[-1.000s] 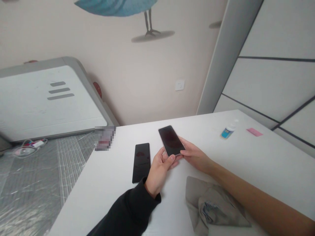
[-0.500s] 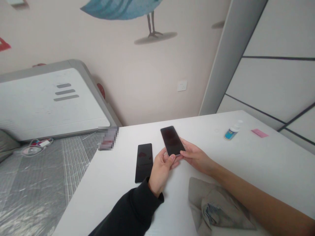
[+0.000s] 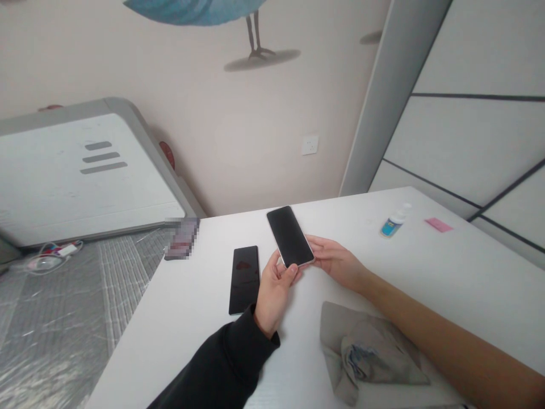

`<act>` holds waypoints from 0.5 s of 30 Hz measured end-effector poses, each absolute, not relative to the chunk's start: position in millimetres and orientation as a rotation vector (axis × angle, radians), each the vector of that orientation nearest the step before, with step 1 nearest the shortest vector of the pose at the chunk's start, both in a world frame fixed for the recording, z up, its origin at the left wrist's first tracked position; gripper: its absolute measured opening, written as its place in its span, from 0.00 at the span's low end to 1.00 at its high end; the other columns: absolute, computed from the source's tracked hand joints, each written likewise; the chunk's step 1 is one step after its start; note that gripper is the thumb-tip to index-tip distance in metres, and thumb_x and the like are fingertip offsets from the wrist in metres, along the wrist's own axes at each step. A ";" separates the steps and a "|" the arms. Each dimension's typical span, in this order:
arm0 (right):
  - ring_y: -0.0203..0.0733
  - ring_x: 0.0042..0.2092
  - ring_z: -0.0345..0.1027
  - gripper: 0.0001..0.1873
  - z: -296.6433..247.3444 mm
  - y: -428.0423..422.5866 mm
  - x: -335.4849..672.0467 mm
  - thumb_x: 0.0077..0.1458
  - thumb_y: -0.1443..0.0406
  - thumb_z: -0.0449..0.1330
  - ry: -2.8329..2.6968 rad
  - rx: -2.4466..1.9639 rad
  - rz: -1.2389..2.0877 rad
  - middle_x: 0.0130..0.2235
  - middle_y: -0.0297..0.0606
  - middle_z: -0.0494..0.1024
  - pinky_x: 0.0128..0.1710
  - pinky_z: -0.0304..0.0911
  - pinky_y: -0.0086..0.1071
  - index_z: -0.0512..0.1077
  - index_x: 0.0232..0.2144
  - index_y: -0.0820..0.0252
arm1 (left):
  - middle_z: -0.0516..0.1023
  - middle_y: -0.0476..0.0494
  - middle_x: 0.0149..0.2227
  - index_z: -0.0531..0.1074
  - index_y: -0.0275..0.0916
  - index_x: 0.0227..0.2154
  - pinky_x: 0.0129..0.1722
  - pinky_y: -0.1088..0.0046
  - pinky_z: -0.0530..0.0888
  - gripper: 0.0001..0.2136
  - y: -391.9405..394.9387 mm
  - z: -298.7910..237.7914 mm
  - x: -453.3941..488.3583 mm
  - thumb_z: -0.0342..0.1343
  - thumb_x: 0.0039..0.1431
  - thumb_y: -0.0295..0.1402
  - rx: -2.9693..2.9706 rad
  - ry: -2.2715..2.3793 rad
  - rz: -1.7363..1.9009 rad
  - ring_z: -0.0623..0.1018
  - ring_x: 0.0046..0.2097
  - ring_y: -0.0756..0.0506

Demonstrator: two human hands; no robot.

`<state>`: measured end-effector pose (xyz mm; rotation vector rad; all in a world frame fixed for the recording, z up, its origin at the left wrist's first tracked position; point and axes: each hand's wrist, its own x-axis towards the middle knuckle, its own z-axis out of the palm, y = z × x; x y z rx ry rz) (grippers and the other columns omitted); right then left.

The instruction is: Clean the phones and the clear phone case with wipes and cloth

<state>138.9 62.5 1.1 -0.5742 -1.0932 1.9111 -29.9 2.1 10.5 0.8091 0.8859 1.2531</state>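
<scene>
Both my hands hold a smartphone (image 3: 289, 236) with a black glass face and a pale metal rim. My left hand (image 3: 275, 293), in a black sleeve, grips its lower end between thumb and fingers. My right hand (image 3: 336, 263), arm bare, has its fingertips on the phone's right edge. A second flat black phone-shaped slab (image 3: 244, 279) lies on the white table (image 3: 179, 346), just left of my left hand. A crumpled grey cloth (image 3: 366, 358) lies below my right forearm, not touched by it.
A small bottle with a blue label (image 3: 394, 222) and a pink slip (image 3: 438, 225) lie at the table's far right. A pixelated object (image 3: 181, 238) sits at the far corner. Left of the table's edge, plastic sheeting (image 3: 55, 324) covers the floor, with a cable (image 3: 49, 262) on it.
The phone has shifted away from me and its top has swung left, with its face now showing plain black. My hands still hold it, and the camera view has shifted slightly.
</scene>
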 end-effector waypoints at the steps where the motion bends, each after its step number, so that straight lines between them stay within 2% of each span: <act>1: 0.48 0.51 0.76 0.28 0.0 63.2 139.3 0.49 0.69 0.66 -1.100 -0.585 1.902 0.56 0.43 0.80 0.49 0.69 0.39 0.77 0.54 0.58 | 0.85 0.36 0.46 0.69 0.36 0.58 0.48 0.70 0.75 0.34 2.3 9.5 -30.0 0.73 0.50 0.39 0.809 0.889 1.259 0.83 0.45 0.43; 4: 0.50 0.53 0.76 0.30 -2.0 63.7 139.6 0.47 0.71 0.67 -1.122 -0.581 1.894 0.59 0.42 0.78 0.49 0.70 0.41 0.76 0.55 0.56 | 0.84 0.37 0.48 0.69 0.38 0.59 0.50 0.69 0.75 0.33 2.8 8.2 -29.7 0.72 0.51 0.39 0.822 0.881 1.250 0.83 0.47 0.42; 9: 0.51 0.51 0.78 0.30 -2.3 63.5 138.7 0.46 0.70 0.69 -1.082 -0.614 1.887 0.59 0.42 0.77 0.47 0.73 0.42 0.77 0.54 0.54 | 0.80 0.36 0.55 0.71 0.40 0.57 0.52 0.68 0.73 0.31 3.1 7.7 -28.1 0.73 0.50 0.40 0.817 0.852 1.236 0.82 0.52 0.41; 15: 0.48 0.47 0.79 0.29 -1.9 63.0 138.5 0.46 0.69 0.69 -1.085 -0.673 1.894 0.59 0.43 0.77 0.46 0.74 0.41 0.78 0.54 0.55 | 0.81 0.35 0.54 0.74 0.39 0.52 0.54 0.65 0.73 0.27 3.6 8.0 -29.9 0.73 0.50 0.39 0.758 0.855 1.197 0.82 0.52 0.40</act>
